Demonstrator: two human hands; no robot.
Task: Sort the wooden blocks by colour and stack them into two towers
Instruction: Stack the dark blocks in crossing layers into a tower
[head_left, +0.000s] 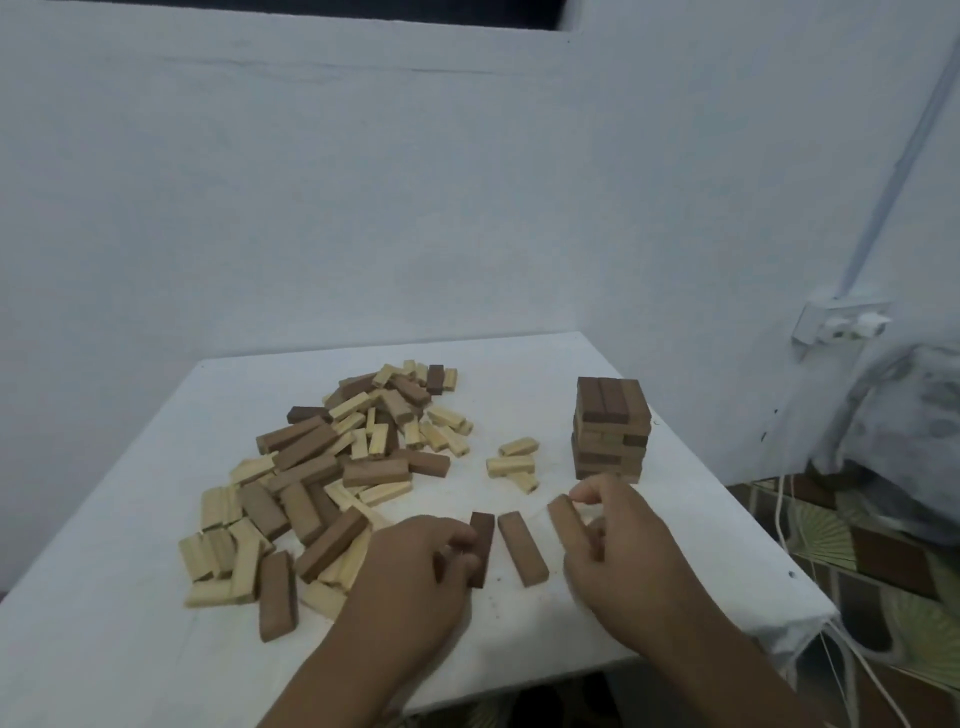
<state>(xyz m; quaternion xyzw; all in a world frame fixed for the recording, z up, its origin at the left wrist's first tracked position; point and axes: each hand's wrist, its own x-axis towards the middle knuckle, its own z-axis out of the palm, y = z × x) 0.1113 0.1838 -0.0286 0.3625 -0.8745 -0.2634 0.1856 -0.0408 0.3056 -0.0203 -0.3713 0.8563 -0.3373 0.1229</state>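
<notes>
One tower of dark blocks (612, 427) stands several layers high at the far right of the tabletop (519, 358); you have not yet begun the pale tower. Most of the work appears to remain: the mixed heap (332, 467) of dark and pale blocks lies unsorted at centre-left, with three pale blocks (511, 463) lying apart between the heap and the tower. Three dark blocks lie near you in a rough row. Your left hand (415, 566) grips the darkest block (482, 548), fingers curled round its near end. Your right hand (618, 540) pinches the right-hand block (569, 519) between thumb and fingers. The middle block (522, 548) lies free between them, touched by neither grip.
</notes>
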